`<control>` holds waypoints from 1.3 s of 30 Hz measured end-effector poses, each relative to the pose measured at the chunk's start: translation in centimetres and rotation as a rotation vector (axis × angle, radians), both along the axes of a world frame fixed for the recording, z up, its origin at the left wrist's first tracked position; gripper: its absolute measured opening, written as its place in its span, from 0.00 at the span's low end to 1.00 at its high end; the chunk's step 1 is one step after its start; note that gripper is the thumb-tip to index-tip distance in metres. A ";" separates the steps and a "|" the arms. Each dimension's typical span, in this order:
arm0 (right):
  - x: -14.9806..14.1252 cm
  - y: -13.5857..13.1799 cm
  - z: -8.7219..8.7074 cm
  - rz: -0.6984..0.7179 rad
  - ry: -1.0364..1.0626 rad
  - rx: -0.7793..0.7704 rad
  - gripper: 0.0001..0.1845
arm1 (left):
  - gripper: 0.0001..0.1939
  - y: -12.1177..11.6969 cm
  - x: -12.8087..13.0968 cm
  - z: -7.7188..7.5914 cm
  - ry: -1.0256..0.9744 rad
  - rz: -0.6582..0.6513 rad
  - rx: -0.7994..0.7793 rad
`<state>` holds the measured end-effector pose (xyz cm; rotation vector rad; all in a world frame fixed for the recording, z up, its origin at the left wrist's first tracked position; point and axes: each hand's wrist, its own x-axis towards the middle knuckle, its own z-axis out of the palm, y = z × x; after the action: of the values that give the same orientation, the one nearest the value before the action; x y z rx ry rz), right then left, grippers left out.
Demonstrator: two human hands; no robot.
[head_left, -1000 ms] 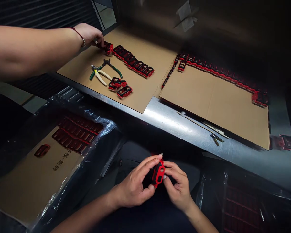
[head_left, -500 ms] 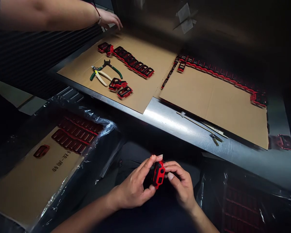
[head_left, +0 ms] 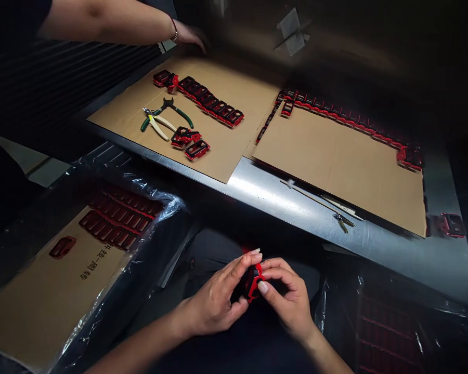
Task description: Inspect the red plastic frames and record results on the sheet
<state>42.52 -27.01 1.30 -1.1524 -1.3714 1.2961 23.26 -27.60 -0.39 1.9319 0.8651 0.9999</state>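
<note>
A small red and black plastic part (head_left: 254, 283) is held over my lap, below the table's front edge. My left hand (head_left: 222, 296) grips it between the fingers on top and the thumb underneath. On its right side, the thumb and fingertips of my right hand (head_left: 286, 293) press against the red face. Fingers cover much of the part. Similar red and black parts (head_left: 210, 101) stand in a row on the cardboard (head_left: 218, 150) at the left of the table. Several more lie loose by the pliers.
Green-handled pliers (head_left: 186, 118) and white-handled cutters (head_left: 161, 130) lie on the cardboard. Another person's hand (head_left: 191, 39) reaches over the far left. A thin stick (head_left: 308, 196) and small pliers (head_left: 342, 223) lie along the metal edge. A plastic-lined box (head_left: 42, 296) with parts stands lower left.
My right thumb and fingers have moved left onto the part's red face, and the part has turned slightly. The other person's hand has shifted right. The view has moved a little.
</note>
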 end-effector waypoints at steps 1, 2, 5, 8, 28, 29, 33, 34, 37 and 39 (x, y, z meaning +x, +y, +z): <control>0.0 0.0 0.1 -0.007 -0.006 0.005 0.04 | 0.51 0.0 0.0 -0.1 -0.003 0.001 -0.008; -0.1 0.0 0.2 -0.014 -0.011 0.007 0.04 | 0.51 -0.1 0.0 -0.2 -0.005 0.001 -0.017; -0.2 0.1 0.4 -0.026 -0.014 -0.006 0.04 | 0.52 -0.2 -0.1 -0.5 0.002 0.000 -0.045; -0.2 0.1 0.4 -0.026 -0.013 -0.009 0.05 | 0.51 -0.3 -0.1 -0.5 0.010 -0.005 -0.059; -0.7 0.8 -0.7 0.030 -0.071 0.088 0.10 | 0.24 0.2 0.0 0.6 -0.020 0.264 -0.406; -0.9 1.2 -0.6 0.039 -0.075 0.095 0.10 | 0.22 0.2 0.1 0.8 -0.042 0.324 -0.444; -1.8 2.8 -0.1 0.102 -0.094 0.140 0.11 | 0.19 0.2 0.1 1.7 -0.103 0.492 -0.505; -2.1 3.2 0.1 0.124 -0.098 0.152 0.11 | 0.19 0.2 0.0 1.9 -0.110 0.509 -0.494; -2.6 3.7 0.7 0.182 -0.107 0.174 0.13 | 0.17 0.0 -0.4 2.3 -0.120 0.543 -0.465; -2.9 3.8 0.8 0.208 -0.107 0.170 0.13 | 0.16 -0.1 -0.6 2.4 -0.120 0.563 -0.465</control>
<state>39.63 -23.25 2.12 -0.9954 -1.6828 1.2481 22.67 -27.66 1.99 1.2459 1.4680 1.0919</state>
